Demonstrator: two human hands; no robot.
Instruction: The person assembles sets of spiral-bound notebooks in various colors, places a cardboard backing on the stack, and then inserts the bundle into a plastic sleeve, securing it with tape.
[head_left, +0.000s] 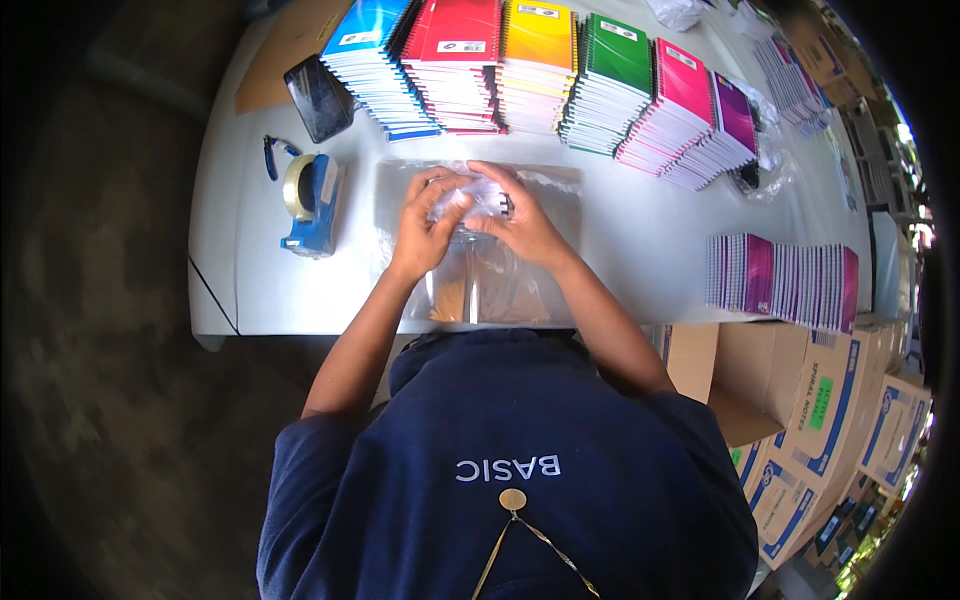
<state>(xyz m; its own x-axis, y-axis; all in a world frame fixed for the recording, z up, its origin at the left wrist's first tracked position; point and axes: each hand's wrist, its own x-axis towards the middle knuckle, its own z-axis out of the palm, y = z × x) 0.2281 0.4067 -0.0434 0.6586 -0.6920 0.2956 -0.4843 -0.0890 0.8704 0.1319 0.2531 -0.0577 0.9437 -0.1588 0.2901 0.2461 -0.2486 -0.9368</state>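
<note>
My left hand [425,225] and my right hand [522,222] meet over the near middle of the table, fingers curled around a bunched, whitish clear plastic wrap [486,197]. A small black-and-white mark shows in it beside my right fingers. What else lies inside the bunch, if anything, I cannot make out. Flat clear plastic bags [470,290] lie under and in front of my hands, down to the table's near edge. Beyond my fingers stand stacks of spiral notebooks: blue [370,28], red [455,30], yellow [538,35], green [618,50], pink [683,75] and purple [735,110].
To the left are a blue tape dispenser [318,205] with a tape roll, a small blue cutter [270,158] and a dark phone-like object [320,98]. More purple notebooks [780,280] lie at the right edge. Cardboard boxes [800,400] stand at the lower right.
</note>
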